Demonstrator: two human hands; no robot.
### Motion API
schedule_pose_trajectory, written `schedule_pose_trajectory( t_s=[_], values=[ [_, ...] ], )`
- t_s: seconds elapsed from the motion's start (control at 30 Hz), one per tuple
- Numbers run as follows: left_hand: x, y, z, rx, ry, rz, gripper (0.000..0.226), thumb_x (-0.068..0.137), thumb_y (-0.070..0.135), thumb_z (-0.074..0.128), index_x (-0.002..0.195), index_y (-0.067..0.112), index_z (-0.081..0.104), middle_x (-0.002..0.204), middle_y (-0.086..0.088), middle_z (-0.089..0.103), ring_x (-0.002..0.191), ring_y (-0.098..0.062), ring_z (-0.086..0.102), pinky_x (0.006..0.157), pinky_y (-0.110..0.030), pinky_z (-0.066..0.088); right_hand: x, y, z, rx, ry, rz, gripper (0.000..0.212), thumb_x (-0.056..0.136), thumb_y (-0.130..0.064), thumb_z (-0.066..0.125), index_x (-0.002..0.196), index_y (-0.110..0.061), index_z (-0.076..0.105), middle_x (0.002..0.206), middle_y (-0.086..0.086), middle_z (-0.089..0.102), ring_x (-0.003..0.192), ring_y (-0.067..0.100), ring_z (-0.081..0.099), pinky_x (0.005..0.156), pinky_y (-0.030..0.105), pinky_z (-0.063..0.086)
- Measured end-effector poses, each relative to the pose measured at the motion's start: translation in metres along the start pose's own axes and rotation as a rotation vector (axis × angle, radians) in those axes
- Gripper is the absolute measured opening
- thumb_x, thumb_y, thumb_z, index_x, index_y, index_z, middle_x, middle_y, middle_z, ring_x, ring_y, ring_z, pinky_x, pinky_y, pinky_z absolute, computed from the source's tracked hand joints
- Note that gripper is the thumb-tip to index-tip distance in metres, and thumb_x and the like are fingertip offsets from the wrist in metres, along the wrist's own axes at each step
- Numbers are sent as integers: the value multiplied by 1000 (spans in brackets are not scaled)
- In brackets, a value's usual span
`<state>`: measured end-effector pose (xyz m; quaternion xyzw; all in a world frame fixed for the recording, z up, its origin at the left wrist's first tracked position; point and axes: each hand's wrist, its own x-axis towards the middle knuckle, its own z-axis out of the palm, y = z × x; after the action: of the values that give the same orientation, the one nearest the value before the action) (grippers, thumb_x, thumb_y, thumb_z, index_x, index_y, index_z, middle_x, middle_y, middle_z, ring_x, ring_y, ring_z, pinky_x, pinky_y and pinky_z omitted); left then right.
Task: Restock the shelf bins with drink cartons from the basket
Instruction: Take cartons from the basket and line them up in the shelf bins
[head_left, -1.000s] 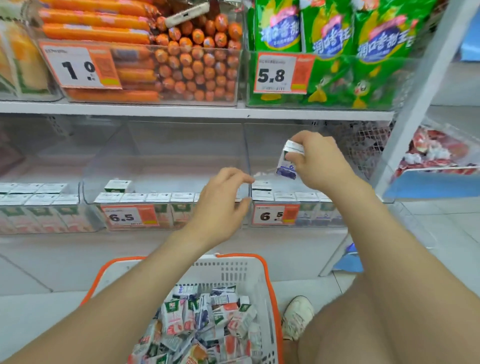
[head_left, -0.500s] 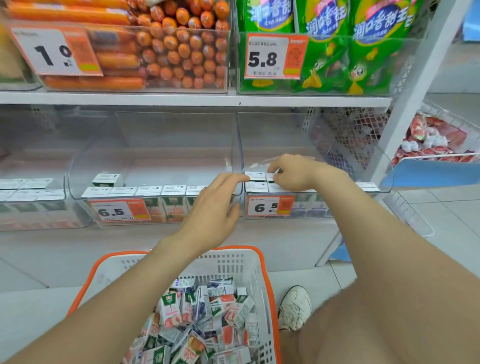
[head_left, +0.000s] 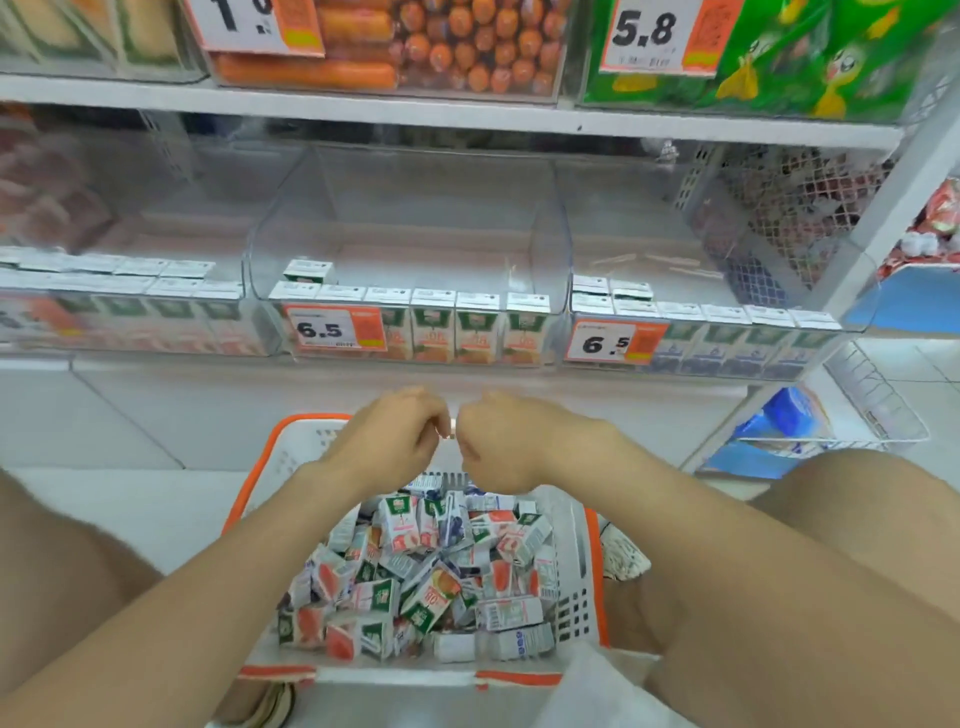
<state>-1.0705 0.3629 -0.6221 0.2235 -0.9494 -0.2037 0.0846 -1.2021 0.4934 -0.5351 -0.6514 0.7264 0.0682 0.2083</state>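
Orange sausages (head_left: 467, 47), green snack bags (head_left: 789, 78)

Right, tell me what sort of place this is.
Most likely a small grocery or convenience store: price tags on clear shelf bins, packaged sausages above them, and an orange-rimmed shopping basket full of drink cartons.

lower shelf (head_left: 156, 362) before you: three clear bins (head_left: 415, 234) side by side, each fronted by upright cartons (head_left: 478, 327).
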Motion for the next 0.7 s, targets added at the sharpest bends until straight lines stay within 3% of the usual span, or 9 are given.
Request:
schedule_pose_trajectory(
  t_s=[0.1,0.17,0.27,0.33,0.5,0.6,0.7],
  values=[
    [-15,-32,22,40,-126,-138,30,100,6,49,105,23,73,100,7,58,85,-16,57,80,-36,53,25,-6,32,-79,-142,33,22,96,-6,50,75,-13,48,77,7,45,73,29,56,59,36,46],
    [-20,-50,38,52,-196,-216,31,101,6,48,112,21,73,103,3,63,86,-18,60,80,-36,55,41,-5,49,-97,-159,38,24,94,-3,50,73,-12,47,74,7,47,67,26,52,61,38,50],
    [-27,-72,66,54,-278,-285,34,99,4,49,120,18,72,120,-6,70,103,-24,66,90,-42,57,68,3,76,-73,-172,46,31,93,4,47,70,-15,41,72,6,46,63,23,49,74,42,55],
    [-33,-84,88,71,-334,-306,37,98,4,51,127,17,69,129,-9,67,112,-28,65,95,-42,56,84,11,95,-75,-168,62,31,92,7,47,71,-15,41,73,6,46,63,21,48,65,38,49],
    [-40,-98,135,144,-430,-286,43,99,4,55,141,13,56,138,-12,53,121,-31,57,87,-37,48,111,33,148,-117,-214,61,21,98,1,49,82,-12,47,78,4,47,67,22,54,61,35,47],
    [-42,-106,154,200,-428,-298,53,101,14,59,151,14,44,149,-10,46,134,-34,47,103,-46,46,123,46,174,-135,-255,63,12,100,-5,52,107,-11,61,90,3,58,72,20,57,63,36,52],
    [-44,-111,166,251,-440,-332,54,100,20,65,147,11,41,146,-13,45,131,-35,44,102,-46,47,134,51,193,-144,-285,44,28,100,-5,55,127,-9,54,105,5,61,90,24,62,72,39,53]
  ],
)
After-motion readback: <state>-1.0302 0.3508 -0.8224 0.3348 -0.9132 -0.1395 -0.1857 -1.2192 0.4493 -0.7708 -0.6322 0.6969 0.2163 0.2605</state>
